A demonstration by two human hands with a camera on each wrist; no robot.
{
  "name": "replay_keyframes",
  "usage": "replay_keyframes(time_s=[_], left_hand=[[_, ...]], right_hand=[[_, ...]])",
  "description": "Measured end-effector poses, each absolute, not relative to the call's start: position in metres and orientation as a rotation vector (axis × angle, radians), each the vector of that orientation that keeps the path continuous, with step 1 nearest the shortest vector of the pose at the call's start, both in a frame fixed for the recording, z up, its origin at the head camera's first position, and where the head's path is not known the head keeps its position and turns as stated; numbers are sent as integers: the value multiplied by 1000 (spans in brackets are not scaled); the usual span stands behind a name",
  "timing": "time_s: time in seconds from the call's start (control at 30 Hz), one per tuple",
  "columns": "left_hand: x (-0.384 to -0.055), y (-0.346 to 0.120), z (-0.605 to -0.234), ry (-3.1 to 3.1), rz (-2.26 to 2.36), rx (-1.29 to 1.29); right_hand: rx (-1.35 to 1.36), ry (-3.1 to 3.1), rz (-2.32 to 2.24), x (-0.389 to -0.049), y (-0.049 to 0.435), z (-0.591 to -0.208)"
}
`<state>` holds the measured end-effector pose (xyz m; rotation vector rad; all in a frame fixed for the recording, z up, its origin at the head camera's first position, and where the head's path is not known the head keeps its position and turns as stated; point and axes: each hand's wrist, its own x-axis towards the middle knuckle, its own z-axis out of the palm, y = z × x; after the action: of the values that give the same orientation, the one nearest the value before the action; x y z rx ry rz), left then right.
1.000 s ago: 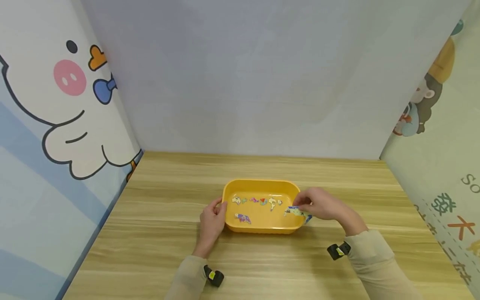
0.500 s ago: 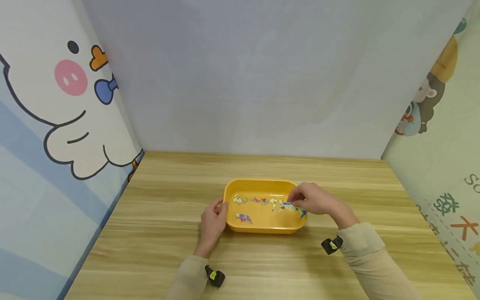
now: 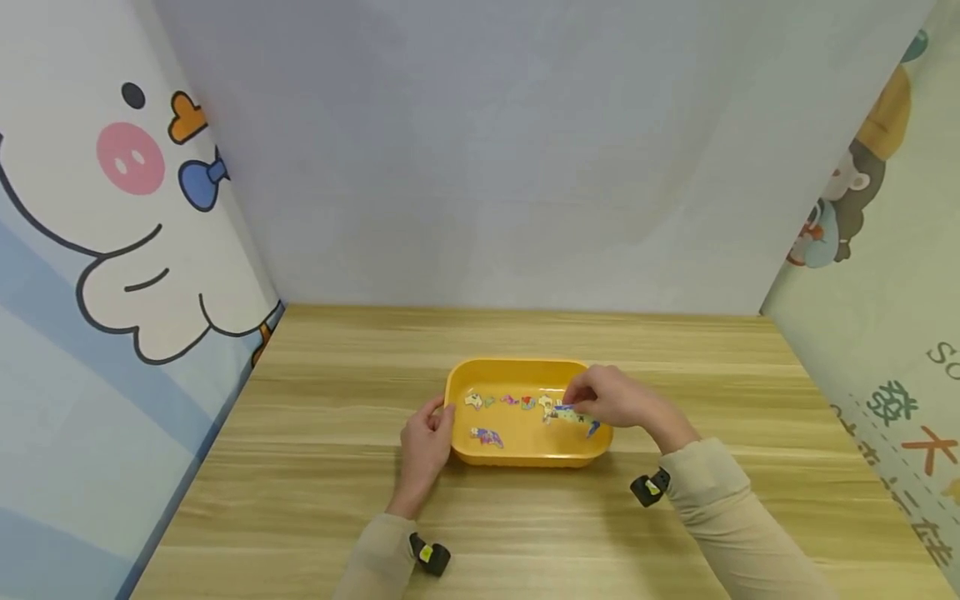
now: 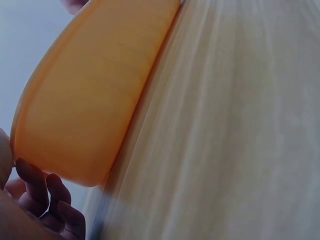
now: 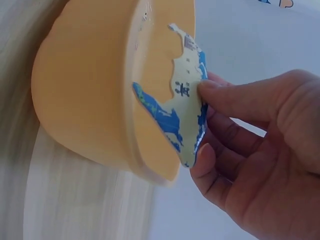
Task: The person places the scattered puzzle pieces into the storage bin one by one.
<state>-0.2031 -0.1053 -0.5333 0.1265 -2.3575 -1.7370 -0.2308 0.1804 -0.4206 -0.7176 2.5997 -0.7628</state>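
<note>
A yellow plastic tray with rounded corners stands on the table. My left hand grips its left end, the thumb at the rim; in the left wrist view the fingers curl against the outer wall. Over the tray's right part, my right hand pinches a flat, map-shaped piece between thumb and fingers. That piece is pale with blue edges and dark printed characters. Several small colourful cut-out pieces lie in the tray in a row, and a purple piece lies nearer its front left.
The tray rests on a light wood-grain table. A grey-white wall rises behind it. Printed cartoon panels stand at the left and right.
My right hand has moved left over the tray with the map-shaped piece, from the right rim towards the middle. My left hand keeps its grip on the tray.
</note>
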Motion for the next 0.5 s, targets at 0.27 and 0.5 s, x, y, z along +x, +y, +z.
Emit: replay_keyframes(time_s=[0.27, 0.5], left_hand=[[-203, -106, -533, -2357, -1717, 122], [-203, -106, -534, -2359, -1722, 128]], right_hand=[[-699, 2615, -720, -234, 167, -432], [-709, 2628, -701, -237, 160, -443]])
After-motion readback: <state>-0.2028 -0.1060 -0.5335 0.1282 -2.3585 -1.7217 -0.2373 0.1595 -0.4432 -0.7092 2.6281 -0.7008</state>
